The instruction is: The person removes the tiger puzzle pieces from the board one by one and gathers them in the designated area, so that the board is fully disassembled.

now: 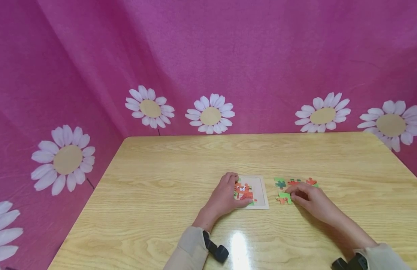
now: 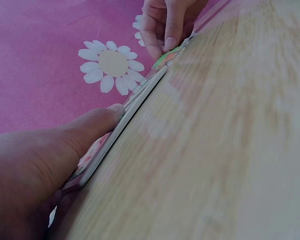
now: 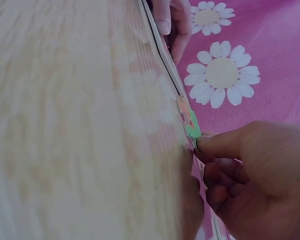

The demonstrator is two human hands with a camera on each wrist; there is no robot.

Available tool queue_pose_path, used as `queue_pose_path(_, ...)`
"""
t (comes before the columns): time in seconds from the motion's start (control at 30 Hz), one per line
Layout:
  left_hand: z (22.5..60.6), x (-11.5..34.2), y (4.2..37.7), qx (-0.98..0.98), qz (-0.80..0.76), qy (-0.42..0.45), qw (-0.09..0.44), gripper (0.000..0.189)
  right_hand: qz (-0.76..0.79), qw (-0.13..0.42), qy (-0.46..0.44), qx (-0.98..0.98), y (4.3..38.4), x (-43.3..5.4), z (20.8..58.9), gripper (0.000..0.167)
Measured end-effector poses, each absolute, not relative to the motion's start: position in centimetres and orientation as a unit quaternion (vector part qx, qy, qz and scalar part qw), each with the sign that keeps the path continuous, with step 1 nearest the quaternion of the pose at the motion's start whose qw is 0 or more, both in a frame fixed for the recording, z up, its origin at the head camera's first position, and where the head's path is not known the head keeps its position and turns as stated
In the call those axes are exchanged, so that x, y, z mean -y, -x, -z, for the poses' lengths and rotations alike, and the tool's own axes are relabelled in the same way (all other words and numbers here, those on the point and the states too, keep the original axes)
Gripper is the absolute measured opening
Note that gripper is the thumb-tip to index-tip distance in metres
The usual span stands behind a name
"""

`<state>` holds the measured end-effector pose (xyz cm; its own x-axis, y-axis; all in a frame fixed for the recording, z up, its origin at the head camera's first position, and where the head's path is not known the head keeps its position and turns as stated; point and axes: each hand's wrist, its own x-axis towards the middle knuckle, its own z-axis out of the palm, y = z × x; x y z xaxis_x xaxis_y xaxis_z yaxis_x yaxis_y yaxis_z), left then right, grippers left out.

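Note:
My left hand [image 1: 223,196] holds a square wooden puzzle board [image 1: 266,202] by its left part, thumb along the near edge and fingers at the far edge. Several fitted pieces in the board make part of an orange cartoon animal [image 1: 243,191]; the hand hides its left side. To the right, my right hand [image 1: 314,202] pinches the edge of a green and orange puzzle piece [image 1: 284,198] between thumb and fingers, at table level. In the right wrist view, that puzzle piece [image 3: 193,126] shows at the thumb tip, and the other fingers are curled.
Loose puzzle pieces lie just behind the right hand: a green one with a dark shape [image 1: 280,182], a red-orange one [image 1: 293,182] and another orange one [image 1: 311,181]. All lie on a wooden table [image 1: 154,195]. A pink curtain with daisies [image 1: 262,56] hangs behind it.

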<state>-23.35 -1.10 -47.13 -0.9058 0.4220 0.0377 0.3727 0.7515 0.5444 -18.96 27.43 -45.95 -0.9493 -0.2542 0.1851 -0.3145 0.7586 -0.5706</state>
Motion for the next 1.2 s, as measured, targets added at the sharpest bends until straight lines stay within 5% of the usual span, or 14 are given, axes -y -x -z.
queue_pose_path(0.6,47.1,1.1,23.7,-0.937,-0.271,-0.218,0.04,0.084,-0.351,0.081,-0.18,0.915,19.2,-26.5,45.8,0.016)
queue_pose_path(1.2,47.1,1.2,23.4,-0.935,-0.279,-0.215,0.045,0.084,-0.361,0.01,-0.17,0.917,21.2,-21.9,45.5,0.016)
